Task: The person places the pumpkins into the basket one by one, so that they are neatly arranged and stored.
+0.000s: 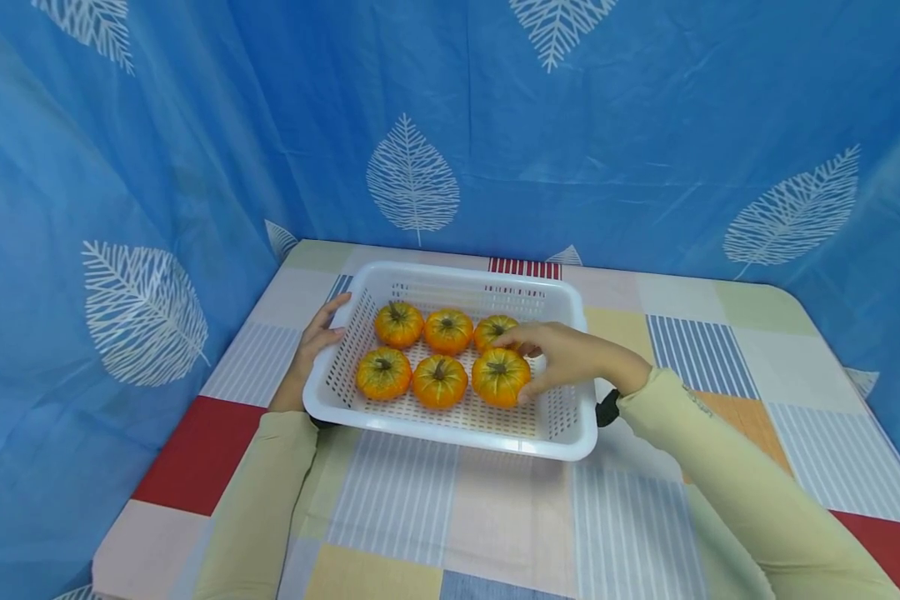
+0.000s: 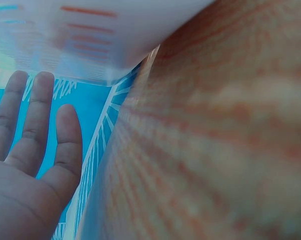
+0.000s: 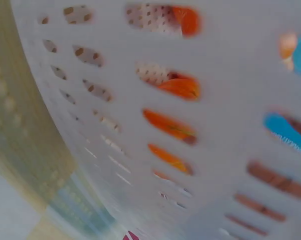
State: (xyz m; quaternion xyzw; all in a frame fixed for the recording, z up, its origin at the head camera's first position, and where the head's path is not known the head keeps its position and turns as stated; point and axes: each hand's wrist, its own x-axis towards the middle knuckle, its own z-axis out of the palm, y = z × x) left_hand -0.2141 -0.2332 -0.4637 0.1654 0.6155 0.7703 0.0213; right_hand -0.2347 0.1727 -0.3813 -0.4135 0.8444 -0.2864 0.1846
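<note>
A white plastic basket [image 1: 450, 437] with slotted walls holds small orange-yellow pumpkins [image 1: 439, 382] in two rows of three. My right hand [image 1: 570, 354] reaches over the basket's right side and grips the front right pumpkin [image 1: 499, 379], thumb at its near right side and fingers at its far side. In the right wrist view, orange shows through slots of the basket wall [image 3: 225, 90]. My left hand [image 1: 313, 350] is against the basket's left side; in the left wrist view its fingers [image 2: 33, 115] are straight, close to the white wall [image 2: 90, 55].
A patchwork-patterned cloth [image 1: 390, 500] covers the table under the basket. Blue curtains [image 1: 495, 167] with white leaf prints stand behind the table and at both sides. A dark band [image 1: 607, 408] is on my right wrist.
</note>
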